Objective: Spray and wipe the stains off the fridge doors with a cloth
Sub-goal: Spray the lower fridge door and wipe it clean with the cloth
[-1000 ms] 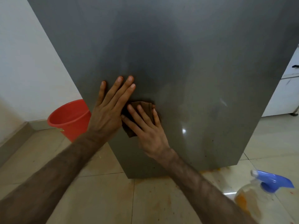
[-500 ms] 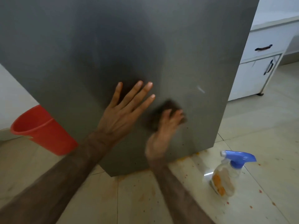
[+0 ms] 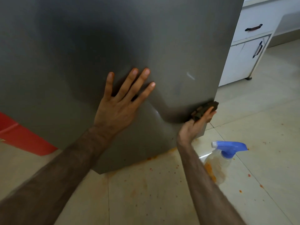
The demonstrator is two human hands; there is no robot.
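Pale floor tiles (image 3: 267, 127) carry orange splashes around the fridge door (image 3: 178, 38). We brace our left hand (image 3: 120, 104) flat, fingers spread; our right hand (image 3: 197, 125) presses the cloth (image 3: 205, 109) at the door's right edge. The face looks mostly clean; the bottom edge seems left. The spray bottle (image 3: 222, 159) stands on the floor, long axis leaning, nozzle pointing left.

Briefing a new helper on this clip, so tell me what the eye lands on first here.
First, the big grey fridge door filling the upper frame, with the left hand pressed flat and spread on it. Next, the right hand holding a brown cloth against the door's lower right edge. Then the blue-topped spray bottle on the orange-spattered floor at lower right, and a red bucket at far left.
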